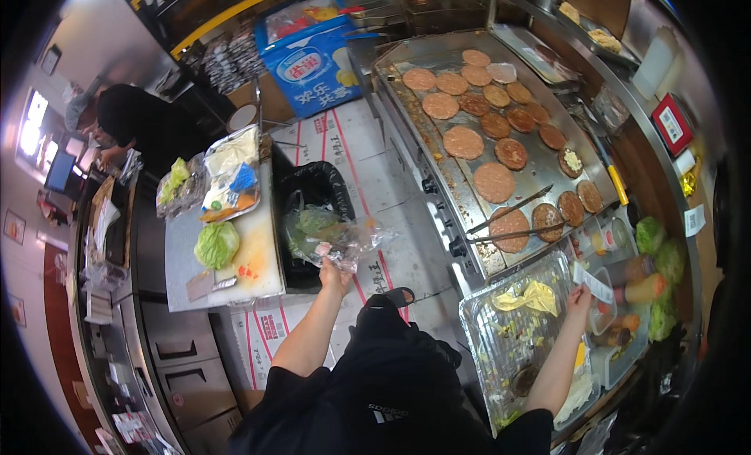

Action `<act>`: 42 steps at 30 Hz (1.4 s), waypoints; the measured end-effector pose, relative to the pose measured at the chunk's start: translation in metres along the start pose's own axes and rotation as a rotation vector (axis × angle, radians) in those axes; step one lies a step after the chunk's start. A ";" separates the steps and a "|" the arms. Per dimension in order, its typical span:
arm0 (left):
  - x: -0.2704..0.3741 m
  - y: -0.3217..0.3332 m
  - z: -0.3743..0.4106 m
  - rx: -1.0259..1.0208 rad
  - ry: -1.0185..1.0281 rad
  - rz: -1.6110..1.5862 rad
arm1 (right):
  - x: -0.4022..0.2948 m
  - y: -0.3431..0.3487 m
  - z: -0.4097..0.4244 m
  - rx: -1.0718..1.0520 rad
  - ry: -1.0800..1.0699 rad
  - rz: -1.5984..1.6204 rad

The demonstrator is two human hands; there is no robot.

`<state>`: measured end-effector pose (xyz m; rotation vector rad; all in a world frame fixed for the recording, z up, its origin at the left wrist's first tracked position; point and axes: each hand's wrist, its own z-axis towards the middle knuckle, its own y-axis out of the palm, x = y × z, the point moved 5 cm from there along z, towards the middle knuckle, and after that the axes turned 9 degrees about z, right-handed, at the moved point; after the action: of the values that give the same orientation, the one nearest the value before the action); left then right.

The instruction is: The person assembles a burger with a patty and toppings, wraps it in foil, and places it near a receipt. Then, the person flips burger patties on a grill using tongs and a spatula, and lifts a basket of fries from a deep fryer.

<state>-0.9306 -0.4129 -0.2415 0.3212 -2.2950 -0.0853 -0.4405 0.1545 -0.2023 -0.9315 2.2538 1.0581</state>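
My left hand [334,279] grips a clear plastic bag [343,246] over the black-lined trash bin [328,176]; greens show in or behind the bag. Between the fingers of my right hand [579,299] is a white paper slip [592,285], above the foil-lined tray [490,343]. A crumpled yellow sheet [531,298] and lettuce scraps lie in that tray. Rows of round patties [494,182] cover much of the flat griddle [434,161]. Metal tongs [510,211] rest across its near end. A lettuce head [216,245] and a cleaver [202,286] sit on the cutting board [261,267].
A co-worker in black [146,117] bends over the far left counter. A blue chest freezer [311,67] stands beyond the bin. Sauce bottles [642,288] and lettuce heads [666,264] stand right of the tray. A yellow-handled tool [617,184] lies along the griddle's right edge.
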 end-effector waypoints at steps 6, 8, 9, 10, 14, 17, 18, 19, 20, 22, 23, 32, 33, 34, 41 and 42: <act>0.045 -0.016 0.144 0.550 0.519 0.339 | 0.009 -0.047 -0.169 -0.136 -0.255 -0.320; 0.078 0.008 0.173 0.506 0.271 1.466 | 0.023 -0.060 -0.244 -0.014 -0.303 -0.379; 0.083 0.038 0.176 0.239 0.143 2.338 | 0.030 -0.055 -0.277 0.085 -0.335 -0.397; 0.086 0.050 0.166 0.030 0.101 2.860 | 0.043 -0.055 -0.301 0.086 -0.395 -0.363; 0.097 0.039 0.199 -0.193 0.413 3.283 | 0.086 -0.072 -0.366 0.221 -0.310 -0.303; 0.096 0.038 0.227 -0.260 0.551 3.056 | 0.101 -0.058 -0.398 0.170 -0.257 -0.226; 0.094 0.037 0.236 -0.302 0.456 2.802 | 0.109 -0.059 -0.410 0.191 -0.283 -0.212; 0.088 0.039 0.248 -0.351 0.277 2.449 | 0.117 -0.062 -0.423 0.208 -0.303 -0.202; 0.075 0.039 0.252 -0.392 0.096 2.157 | 0.124 -0.069 -0.435 0.236 -0.301 -0.173; 0.049 0.042 0.248 -0.475 -0.137 1.930 | 0.127 -0.073 -0.457 0.231 -0.341 -0.127; 0.034 0.049 0.241 -0.541 -0.207 1.910 | 0.127 -0.075 -0.469 0.218 -0.363 -0.103; -0.088 0.108 -0.198 -2.304 0.600 1.391 | 0.119 -0.164 -0.615 0.475 -0.691 -0.965; -0.078 0.086 -0.268 -2.389 0.727 1.272 | 0.125 -0.180 -0.636 0.486 -0.673 -1.047; -0.063 0.059 -0.335 -2.458 0.845 1.135 | 0.129 -0.196 -0.658 0.489 -0.650 -1.136; -0.064 -0.204 -0.540 -3.519 1.618 0.275 | 0.172 -0.317 -0.805 0.606 -0.644 -1.080; -0.066 -0.234 -0.553 -3.538 1.631 0.084 | 0.176 -0.334 -0.832 0.668 -0.622 -1.050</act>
<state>-0.4347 -0.5999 0.0481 1.5487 -2.0532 2.7688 -0.4159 -0.7332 0.0125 -1.0533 1.1485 0.0561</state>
